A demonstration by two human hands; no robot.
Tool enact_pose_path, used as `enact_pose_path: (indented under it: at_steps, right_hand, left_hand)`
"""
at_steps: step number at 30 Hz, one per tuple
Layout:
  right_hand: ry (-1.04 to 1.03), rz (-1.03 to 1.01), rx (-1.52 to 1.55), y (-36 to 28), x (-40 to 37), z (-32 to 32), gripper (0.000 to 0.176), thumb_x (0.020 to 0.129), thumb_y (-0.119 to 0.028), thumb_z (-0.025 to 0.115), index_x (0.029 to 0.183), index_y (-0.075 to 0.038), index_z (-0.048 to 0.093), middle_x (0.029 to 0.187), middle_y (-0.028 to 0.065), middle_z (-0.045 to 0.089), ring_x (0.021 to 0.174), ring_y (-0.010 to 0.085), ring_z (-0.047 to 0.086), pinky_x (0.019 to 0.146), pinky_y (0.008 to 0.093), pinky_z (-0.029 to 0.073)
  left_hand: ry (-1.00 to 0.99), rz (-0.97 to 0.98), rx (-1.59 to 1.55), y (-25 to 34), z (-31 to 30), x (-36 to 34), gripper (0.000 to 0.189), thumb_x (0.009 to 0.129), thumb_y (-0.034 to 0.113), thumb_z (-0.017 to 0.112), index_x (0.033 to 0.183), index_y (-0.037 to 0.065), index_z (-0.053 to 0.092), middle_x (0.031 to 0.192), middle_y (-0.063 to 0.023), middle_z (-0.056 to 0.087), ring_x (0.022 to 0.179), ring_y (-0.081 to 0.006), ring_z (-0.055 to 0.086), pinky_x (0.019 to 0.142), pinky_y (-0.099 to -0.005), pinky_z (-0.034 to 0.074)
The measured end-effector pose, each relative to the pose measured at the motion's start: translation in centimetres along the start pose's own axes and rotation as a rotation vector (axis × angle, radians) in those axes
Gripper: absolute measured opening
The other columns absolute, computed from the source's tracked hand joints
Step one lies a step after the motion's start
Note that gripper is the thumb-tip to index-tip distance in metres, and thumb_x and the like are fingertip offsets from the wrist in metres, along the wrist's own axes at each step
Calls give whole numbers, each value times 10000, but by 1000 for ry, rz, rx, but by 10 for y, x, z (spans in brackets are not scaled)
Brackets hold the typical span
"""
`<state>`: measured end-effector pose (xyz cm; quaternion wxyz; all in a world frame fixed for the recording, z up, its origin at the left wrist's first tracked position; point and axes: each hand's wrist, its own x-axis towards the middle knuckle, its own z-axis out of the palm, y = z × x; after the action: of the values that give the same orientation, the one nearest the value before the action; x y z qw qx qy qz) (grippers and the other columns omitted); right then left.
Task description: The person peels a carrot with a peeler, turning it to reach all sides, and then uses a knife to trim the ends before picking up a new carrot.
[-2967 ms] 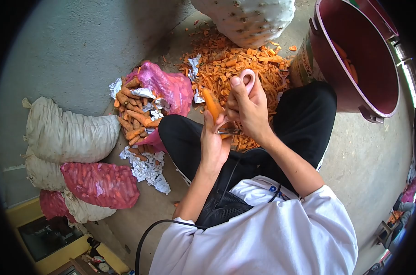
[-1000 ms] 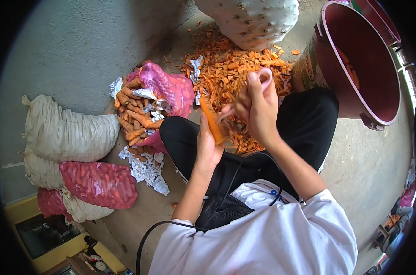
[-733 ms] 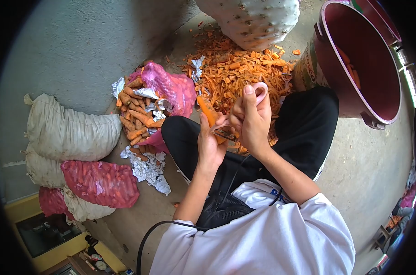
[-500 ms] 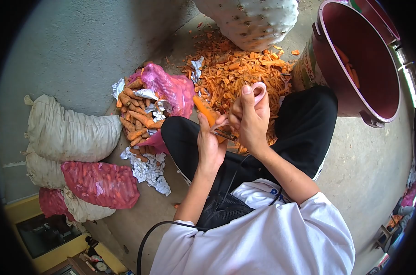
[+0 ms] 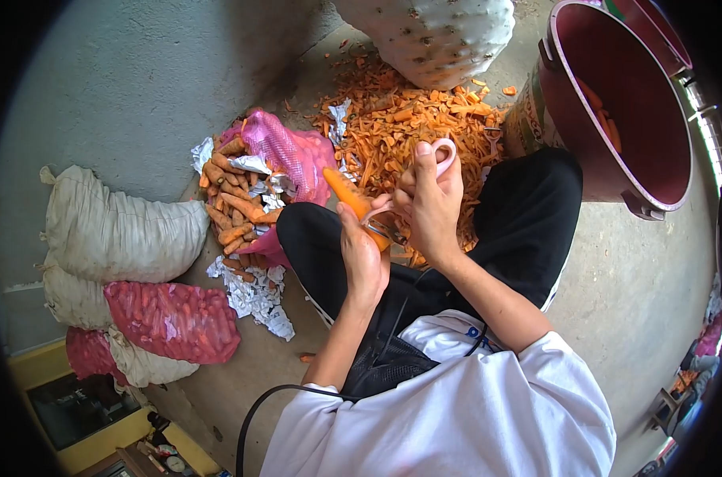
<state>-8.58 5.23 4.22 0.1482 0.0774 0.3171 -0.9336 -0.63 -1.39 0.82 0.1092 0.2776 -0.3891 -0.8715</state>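
- The bright orange carrot (image 5: 345, 189) is held aslant above the person's lap, off the grey concrete floor (image 5: 615, 270), its rounded tip pointing to the upper left of the view.
- Its bared side looks smooth and vivid, with small dark specks along the part nearer the fingers.
- The left hand (image 5: 365, 258) grasps the carrot's lower part from beneath, thumb along its side.
- The right hand (image 5: 435, 207) is closed around the pale pink peeler with a looped handle (image 5: 452, 149); the loop stands out above the thumb, and the metal blade lies across the carrot's lower part.
- Beyond the hands, a broad heap of orange peelings (image 5: 409, 119) covers the floor up to the foot of a white lumpy sack (image 5: 432, 44).
- Toward the floor's edge at the grey wall (image 5: 146, 95), dull, unpeeled carrots (image 5: 238, 199) spill beside a pink mesh bag (image 5: 293, 155), with crumpled paper (image 5: 258, 298) among and below them.
- The deep maroon plastic tub (image 5: 647, 111), to the right, has a few orange carrots inside.
- Fingers and peeler hide the carrot's lower part; exactly where the blade touches is hard to make out.
- The white lumpy sack is cut off at the top.
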Motion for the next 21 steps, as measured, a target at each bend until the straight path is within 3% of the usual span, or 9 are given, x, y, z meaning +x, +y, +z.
enact_pose_path:
  at_steps: [2,5,8,12,13,14,16,17,21]
  right_hand:
    - [-60,62,-35,-1,2,0,209,959,-254,498,887,-141,338,566,-49,316,404,28,250,348,201,248]
    - [-271,220,-118,-11,9,0,180,966,-226,481,898,-134,342,572,-43,328,410,30,253,354,193,227]
    - [-250,256,-149,-17,8,9,178,968,-218,477,897,-130,340,571,-40,320,413,31,252,359,192,210]
    - [-229,139,-129,-16,23,5,195,960,-233,487,895,-129,335,563,-43,295,390,39,281,356,224,412]
    - [-299,188,-122,-14,28,-2,257,934,-270,535,936,-129,320,605,-10,377,402,64,360,404,294,502]
    - [-283,214,-127,-12,27,-3,256,934,-272,535,934,-128,324,608,-10,379,407,64,365,399,287,489]
    - [-250,241,-148,-14,31,-3,255,934,-277,536,930,-127,331,613,-10,384,416,65,375,390,272,464]
    - [-221,182,-184,-7,44,-8,220,935,-250,531,934,-106,365,630,-8,400,435,62,391,398,232,420]
    - [-44,-214,-532,48,143,-27,251,920,-262,522,979,-39,422,721,71,506,585,148,509,546,302,452]
  left_hand:
    - [-2,58,60,0,-1,-2,488,974,498,282,1133,97,510,1007,-69,591,918,-176,584,766,-340,479]
    - [-67,8,100,-3,-7,-4,466,985,469,270,1175,101,483,1018,-59,590,907,-172,590,778,-357,492]
    - [-131,-113,-18,-3,-14,-1,383,998,397,290,1215,124,448,1073,-45,571,940,-168,581,800,-359,497]
    - [-110,-36,25,-10,8,-12,355,1012,330,296,1247,108,444,1065,-45,533,931,-137,547,822,-299,463]
    - [-86,-50,40,-8,11,-14,378,1014,334,280,1264,91,427,1083,-52,524,930,-136,547,817,-294,467]
    - [-65,-65,55,-6,14,-16,402,1016,338,264,1281,74,409,1102,-60,514,930,-135,546,811,-289,472]
    - [-123,-103,204,-14,-3,-13,425,997,414,284,1170,65,455,955,-71,544,804,-157,571,698,-296,488]
    - [-135,-129,244,-18,-11,-16,447,989,440,288,1133,57,469,903,-76,550,758,-163,576,663,-296,490]
    - [-203,-219,304,-15,-9,-25,528,967,509,293,1081,30,483,829,-82,544,686,-164,575,608,-299,484]
